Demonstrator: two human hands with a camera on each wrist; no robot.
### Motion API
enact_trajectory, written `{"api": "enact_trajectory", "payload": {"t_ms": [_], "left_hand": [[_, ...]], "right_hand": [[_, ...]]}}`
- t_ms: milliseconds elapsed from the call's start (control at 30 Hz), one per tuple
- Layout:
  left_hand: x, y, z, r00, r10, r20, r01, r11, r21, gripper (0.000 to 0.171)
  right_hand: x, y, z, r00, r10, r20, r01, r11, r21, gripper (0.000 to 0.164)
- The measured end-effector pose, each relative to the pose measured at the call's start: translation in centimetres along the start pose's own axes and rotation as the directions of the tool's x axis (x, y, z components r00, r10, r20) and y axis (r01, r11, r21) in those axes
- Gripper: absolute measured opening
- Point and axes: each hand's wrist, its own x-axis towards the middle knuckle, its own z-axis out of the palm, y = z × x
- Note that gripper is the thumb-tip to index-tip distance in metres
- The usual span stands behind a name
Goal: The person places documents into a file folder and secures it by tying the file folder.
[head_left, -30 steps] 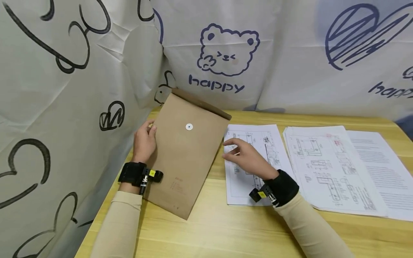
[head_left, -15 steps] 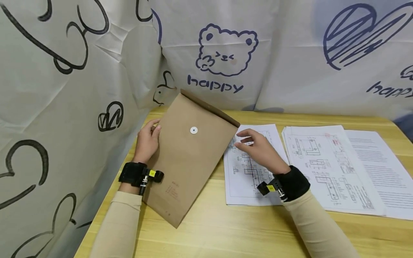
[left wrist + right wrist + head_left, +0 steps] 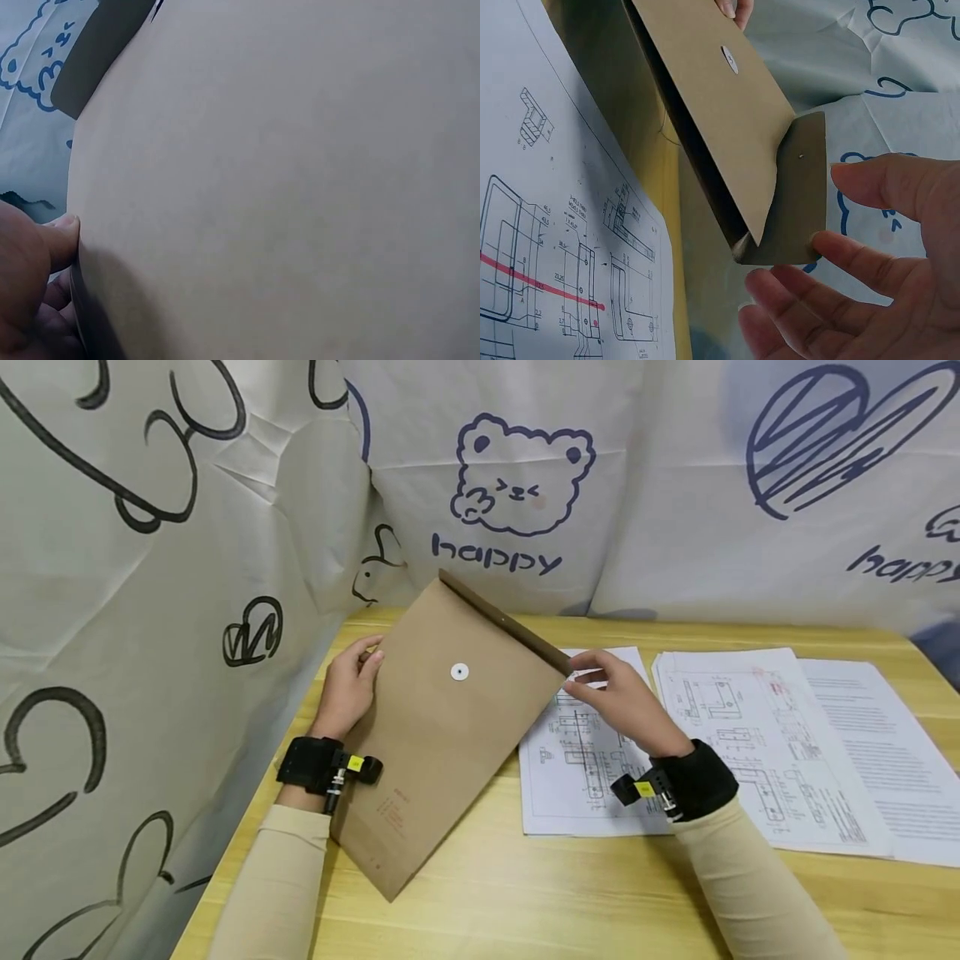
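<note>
A brown kraft paper envelope with a white round button is tilted to the right, its flap folded up along the top edge. My left hand pinches its left edge between thumb and fingers; the thumb lies on the front face in the left wrist view. At the top right corner my right hand has its fingertips by the flap. In the right wrist view the thumb stands apart from the flap, and the fingers reach its edge and underside without gripping.
A sheet with technical drawings lies under the right forearm. Farther right are a stack of drawings and a printed text page. White cloth with doodles hangs behind and left of the wooden table.
The envelope has tilted clockwise, its top moving right and its lower corner swinging left. My right hand has moved right and slightly up to the flap's corner. The left hand keeps its pinch.
</note>
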Motion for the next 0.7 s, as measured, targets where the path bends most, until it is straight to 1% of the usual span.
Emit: {"api": "enact_trajectory", "payload": {"t_ms": [167,267,433,567,700], "left_hand": [[0.09,0.17,0.31,1.000,-0.004,0.026,0.004,1.000,-0.011,0.040],[0.13,0.26,0.40,0.999,0.005,0.032,-0.004,1.000,-0.022,0.040],[0.11,0.60,0.52,0.999,0.023,0.046,-0.021,0.999,-0.039,0.039],[0.03,0.81,0.59,0.997,0.041,0.063,-0.039,0.999,-0.029,0.039],[-0.10,0.95,0.56,0.994,0.051,0.092,-0.050,0.999,-0.012,0.039]], "right_hand": [[0.21,0.13,-0.25,1.000,0.002,-0.009,-0.002,1.000,0.000,0.045],[0.28,0.20,-0.50,1.000,0.005,-0.023,-0.005,1.000,-0.008,0.046],[0.33,0.34,-0.71,0.999,0.009,-0.034,-0.009,1.000,0.004,0.040],[0.33,0.34,-0.56,1.000,0.003,-0.031,-0.002,1.000,0.029,0.035],[0.28,0.21,-0.31,1.000,-0.011,-0.013,0.012,0.999,0.047,0.038]]}}
